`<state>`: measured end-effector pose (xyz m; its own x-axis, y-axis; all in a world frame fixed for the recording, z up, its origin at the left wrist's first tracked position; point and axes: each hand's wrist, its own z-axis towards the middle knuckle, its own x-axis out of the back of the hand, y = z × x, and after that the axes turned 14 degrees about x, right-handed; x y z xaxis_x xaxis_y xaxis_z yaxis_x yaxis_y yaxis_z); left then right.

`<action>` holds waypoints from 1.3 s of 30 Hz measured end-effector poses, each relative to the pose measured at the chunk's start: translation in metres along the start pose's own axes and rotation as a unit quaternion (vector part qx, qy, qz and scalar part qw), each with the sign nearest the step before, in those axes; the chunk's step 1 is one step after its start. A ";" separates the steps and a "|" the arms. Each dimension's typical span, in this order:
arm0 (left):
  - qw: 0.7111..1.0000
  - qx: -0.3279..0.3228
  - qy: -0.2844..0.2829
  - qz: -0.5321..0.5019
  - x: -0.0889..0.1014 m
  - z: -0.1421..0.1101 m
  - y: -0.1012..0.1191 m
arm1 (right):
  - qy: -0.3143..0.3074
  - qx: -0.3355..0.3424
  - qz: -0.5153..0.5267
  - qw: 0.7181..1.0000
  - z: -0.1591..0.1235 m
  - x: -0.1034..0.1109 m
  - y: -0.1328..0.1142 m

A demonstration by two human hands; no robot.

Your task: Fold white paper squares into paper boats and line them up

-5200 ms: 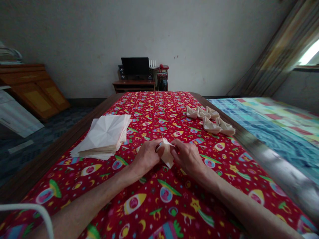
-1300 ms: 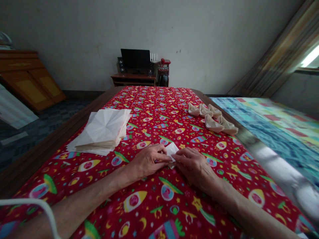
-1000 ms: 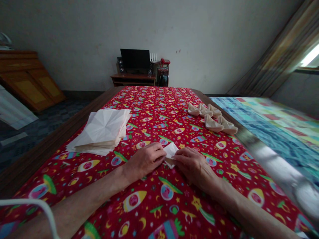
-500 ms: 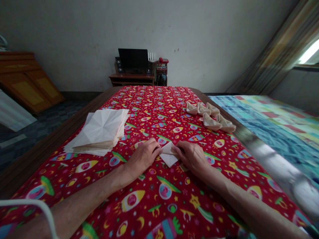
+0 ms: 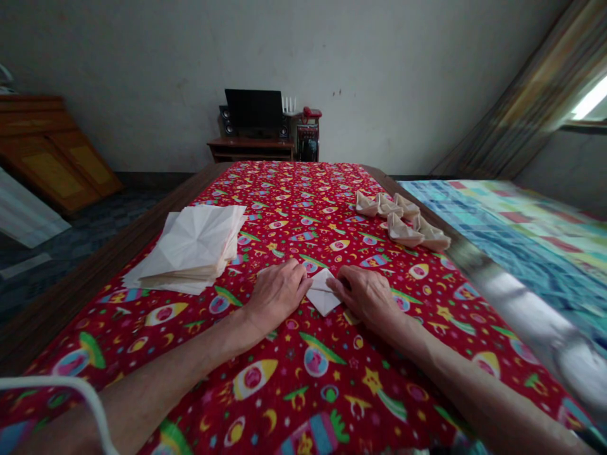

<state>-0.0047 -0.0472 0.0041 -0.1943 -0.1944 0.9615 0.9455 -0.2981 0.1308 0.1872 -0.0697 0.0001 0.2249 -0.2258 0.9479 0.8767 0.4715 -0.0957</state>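
A small square of folded white paper (image 5: 324, 302) lies on the red patterned tablecloth (image 5: 294, 347), one corner pointing toward me. At its left corner, my left hand (image 5: 279, 287) is closed, thumb and fingers pinching the edge. My right hand (image 5: 367, 292) grips the opposite side, its thumb pressed on the paper and the other fingers curled. A crease runs across the paper between the two thumbs. The outer corners are hidden under my fingers.
A stack of creased white paper sheets (image 5: 194, 243) lies to the left. Several folded paper boats (image 5: 405, 230) stand at the right near the wooden table edge (image 5: 455, 253). A white cable (image 5: 90, 395) curves in at lower left. Beyond the table stands a monitor (image 5: 253, 109).
My fingers have shifted slightly along the paper, and its upper part now lies flatter. Both hands keep their hold. The view has moved a little.
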 end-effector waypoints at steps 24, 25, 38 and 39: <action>0.982 -0.180 -0.045 -0.039 -0.002 -0.027 -0.001 | 0.022 0.022 -0.036 0.999 0.001 -0.003 0.001; 0.982 -0.177 -0.046 -0.038 -0.002 -0.027 -0.001 | 0.026 0.020 -0.041 0.999 0.000 -0.002 0.001; 0.984 -0.175 -0.039 -0.020 0.001 -0.028 -0.005 | -0.035 0.263 -0.002 0.964 -0.044 0.014 -0.010; 0.984 -0.174 -0.038 -0.019 0.001 -0.028 -0.006 | -0.039 0.261 -0.001 0.965 -0.045 0.014 -0.007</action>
<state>-0.0182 -0.0714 -0.0028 -0.1960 -0.1111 0.9743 0.7889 -0.6079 0.0894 0.2035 -0.1148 0.0006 0.1737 -0.1719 0.9697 0.5385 0.8410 0.0526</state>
